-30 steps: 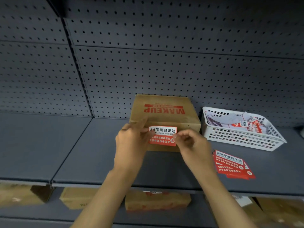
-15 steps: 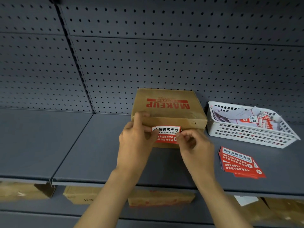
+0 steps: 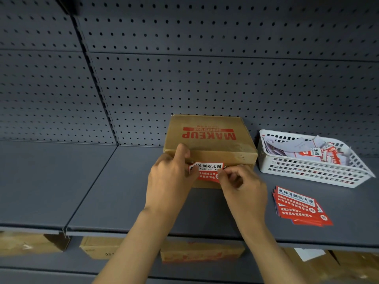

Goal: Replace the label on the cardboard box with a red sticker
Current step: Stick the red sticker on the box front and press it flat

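My left hand (image 3: 170, 181) and right hand (image 3: 242, 187) pinch the sticker's (image 3: 207, 173) ends against the box (image 3: 209, 140) front, at 12 o'clock from my wrists. Fingers cover its edges; I can't tell if it's stuck.

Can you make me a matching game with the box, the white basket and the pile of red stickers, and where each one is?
Things:
1. cardboard box
2. white basket
3. pile of red stickers

Places:
A. far right, against the pegboard
B. lying flat in front of the basket
C. in the middle, with both hands at its front

Pairs: 1-C, 2-A, 3-B
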